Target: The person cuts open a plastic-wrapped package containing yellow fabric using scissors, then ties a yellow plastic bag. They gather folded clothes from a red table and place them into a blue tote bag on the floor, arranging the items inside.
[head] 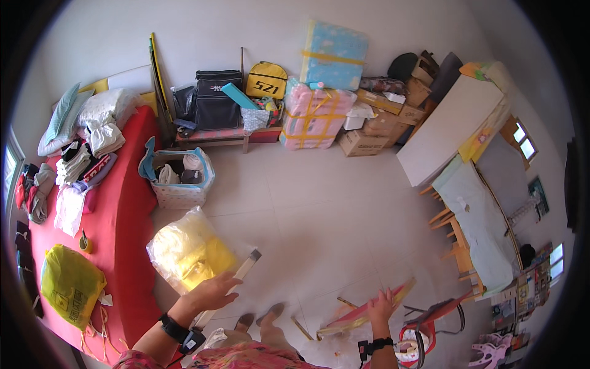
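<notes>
My left hand (214,293) is stretched over a pale bar with a dark end (251,260), beside a clear plastic bag with yellow contents (198,251). Whether it grips the bar or the bag cannot be told. At the lower right, my right hand (381,305) lies at the edge of a red panel with a yellowish rim (355,316), its fingers over the edge; its grip is not clear. Thin metal legs (302,327) stick out near the panel. Clear plastic (329,348) lies below it. Both wrists wear black straps.
A red-covered bed (133,221) with clothes and a yellow bag (69,286) runs along the left. An open storage bag (182,196) stands beside it. Boxes (364,143) and wrapped bundles line the wall. A red chair (435,311) and a covered table (474,221) are at right.
</notes>
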Tool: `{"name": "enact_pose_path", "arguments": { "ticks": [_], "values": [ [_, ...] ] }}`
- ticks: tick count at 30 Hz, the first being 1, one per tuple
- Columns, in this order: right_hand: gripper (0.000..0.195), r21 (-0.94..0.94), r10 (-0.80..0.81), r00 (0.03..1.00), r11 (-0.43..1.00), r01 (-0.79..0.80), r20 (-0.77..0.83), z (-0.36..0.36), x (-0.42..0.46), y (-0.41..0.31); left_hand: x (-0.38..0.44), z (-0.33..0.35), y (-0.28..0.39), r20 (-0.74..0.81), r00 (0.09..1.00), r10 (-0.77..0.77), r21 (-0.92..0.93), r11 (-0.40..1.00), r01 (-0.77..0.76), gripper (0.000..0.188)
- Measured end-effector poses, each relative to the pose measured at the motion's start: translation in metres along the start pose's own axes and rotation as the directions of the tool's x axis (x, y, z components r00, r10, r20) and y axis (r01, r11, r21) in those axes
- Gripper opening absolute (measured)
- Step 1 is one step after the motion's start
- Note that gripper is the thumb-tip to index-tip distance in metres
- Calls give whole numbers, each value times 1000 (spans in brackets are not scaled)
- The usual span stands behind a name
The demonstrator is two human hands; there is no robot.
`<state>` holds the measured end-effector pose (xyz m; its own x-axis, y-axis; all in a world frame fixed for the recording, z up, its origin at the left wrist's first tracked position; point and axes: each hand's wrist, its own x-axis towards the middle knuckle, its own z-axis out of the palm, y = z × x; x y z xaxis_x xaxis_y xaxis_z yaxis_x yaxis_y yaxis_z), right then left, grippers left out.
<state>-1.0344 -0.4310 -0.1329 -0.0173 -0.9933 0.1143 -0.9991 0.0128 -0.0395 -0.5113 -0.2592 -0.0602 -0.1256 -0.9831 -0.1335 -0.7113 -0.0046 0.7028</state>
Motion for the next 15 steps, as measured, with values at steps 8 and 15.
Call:
{"name": "enact_pose_path", "arguments": {
  "ticks": [8, 15],
  "values": [
    [31, 107, -178, 969, 974, 198, -172, 7, 29, 3, 167, 16, 64, 125, 977, 174, 43, 983, -181, 36],
    [15, 73, -222, 975, 972, 224, -32, -19, 38, -9, 361, 111, 53, 532, 824, 192, 99, 953, -286, 37]
  ]
}}
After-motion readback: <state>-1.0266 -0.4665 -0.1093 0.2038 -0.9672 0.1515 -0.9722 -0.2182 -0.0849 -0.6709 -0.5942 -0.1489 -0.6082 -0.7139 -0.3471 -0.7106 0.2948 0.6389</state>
